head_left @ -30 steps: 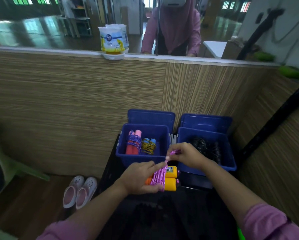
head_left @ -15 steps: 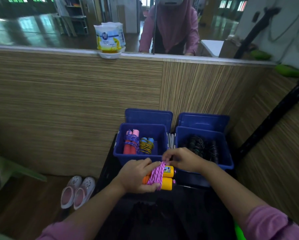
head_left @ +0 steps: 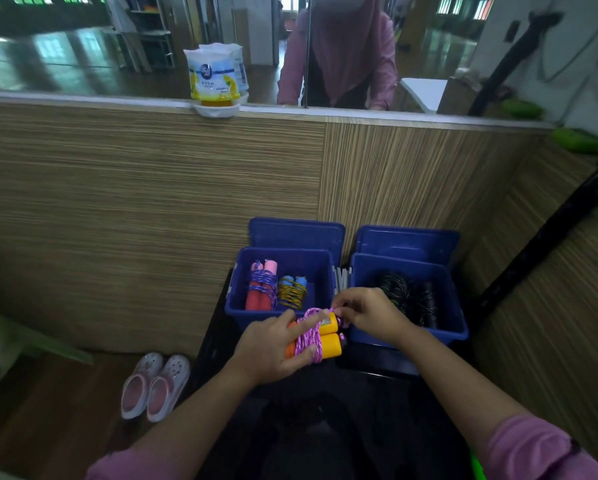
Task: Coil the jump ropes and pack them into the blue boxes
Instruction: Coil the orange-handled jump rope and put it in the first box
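The left hand (head_left: 273, 344) wraps around the orange end of a pair of jump-rope handles (head_left: 328, 337), its forefinger laid across the pink cord (head_left: 308, 336) wound about them. This grip looks meant to pin the turns so the coil cannot slip while the end is finished. The right hand (head_left: 366, 311) pinches the loose tail of the cord at the yellow tip of the handles, at about one o'clock from the bundle, probably to tuck or knot it.

The bundle sits above the dark worktop (head_left: 377, 368), just in front of the gap between the two blue boxes. Whether it rests on the surface or is held clear of it I cannot tell. The two handles lie side by side, their long axis running roughly from nine o'clock to three o'clock, yellow ends toward three, with the cord wrapped across that axis.

The left blue box (head_left: 242, 306), at eleven o'clock from the bundle, holds a red and pink coiled rope (head_left: 261, 287) and a smaller blue-handled one (head_left: 292, 291). The right blue box (head_left: 457, 323), at two o'clock, holds dark coiled ropes (head_left: 411, 296). Both stand open, their lids (head_left: 297, 233) propped behind them, ready for this bundle.
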{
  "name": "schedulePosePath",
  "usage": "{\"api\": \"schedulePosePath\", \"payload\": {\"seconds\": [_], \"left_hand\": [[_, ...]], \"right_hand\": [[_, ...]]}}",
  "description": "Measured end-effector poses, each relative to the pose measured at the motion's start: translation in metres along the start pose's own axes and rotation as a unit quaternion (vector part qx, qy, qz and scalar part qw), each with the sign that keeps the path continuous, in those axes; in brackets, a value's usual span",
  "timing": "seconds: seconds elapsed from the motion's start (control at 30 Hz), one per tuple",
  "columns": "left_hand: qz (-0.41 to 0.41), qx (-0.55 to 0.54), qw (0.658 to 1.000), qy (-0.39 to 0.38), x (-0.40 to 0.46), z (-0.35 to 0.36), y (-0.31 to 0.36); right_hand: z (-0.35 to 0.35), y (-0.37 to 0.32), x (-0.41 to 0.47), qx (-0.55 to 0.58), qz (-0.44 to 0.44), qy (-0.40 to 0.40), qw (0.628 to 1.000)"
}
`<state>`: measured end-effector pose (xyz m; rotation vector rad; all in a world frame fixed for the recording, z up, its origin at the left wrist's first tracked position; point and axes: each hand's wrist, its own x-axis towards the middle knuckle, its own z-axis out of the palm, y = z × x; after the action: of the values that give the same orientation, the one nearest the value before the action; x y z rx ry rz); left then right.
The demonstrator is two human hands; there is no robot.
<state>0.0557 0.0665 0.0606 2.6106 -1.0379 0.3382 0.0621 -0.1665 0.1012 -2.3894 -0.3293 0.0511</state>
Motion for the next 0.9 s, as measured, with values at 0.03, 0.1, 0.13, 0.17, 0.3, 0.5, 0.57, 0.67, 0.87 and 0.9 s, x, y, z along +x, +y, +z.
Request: {"api": "schedulePosePath", "payload": {"seconds": [0.03,0.1,0.13,0.17,0.3,0.5,0.57,0.67,0.87,0.9], "left_hand": [[0.000,0.005,1.000,-0.005,0.001,0.000,0.000],[-0.019,-0.002,1.000,-0.005,0.003,0.001,0.000],[-0.036,-0.012,0.999,0.000,0.003,0.001,0.000],[-0.058,-0.025,0.998,0.008,0.004,0.001,0.001],[-0.151,-0.070,0.985,0.049,0.009,0.001,0.001],[-0.181,-0.077,0.979,0.046,0.015,-0.003,0.006],[-0.190,-0.075,0.978,0.044,0.016,-0.004,0.007],[-0.185,-0.065,0.980,0.040,0.015,-0.006,0.008],[-0.168,-0.066,0.982,0.050,0.012,-0.005,0.011],[-0.166,-0.066,0.982,0.051,0.012,-0.004,0.012]], "right_hand": [[0.000,0.001,0.000,-0.011,-0.004,0.002,1.000],[0.000,0.002,0.000,-0.011,-0.001,0.017,1.000],[0.001,0.002,0.000,-0.003,0.005,0.030,1.000],[0.002,0.002,0.000,0.008,0.012,0.045,0.999],[0.011,-0.001,-0.001,0.082,0.074,0.111,0.988],[0.025,-0.015,0.001,0.250,0.182,0.124,0.943],[0.025,-0.022,0.002,0.282,0.203,0.134,0.928],[0.024,-0.028,0.004,0.332,0.255,0.116,0.901],[0.021,-0.033,0.003,0.412,0.336,0.059,0.845],[0.022,-0.033,0.003,0.420,0.344,0.046,0.839]]}}
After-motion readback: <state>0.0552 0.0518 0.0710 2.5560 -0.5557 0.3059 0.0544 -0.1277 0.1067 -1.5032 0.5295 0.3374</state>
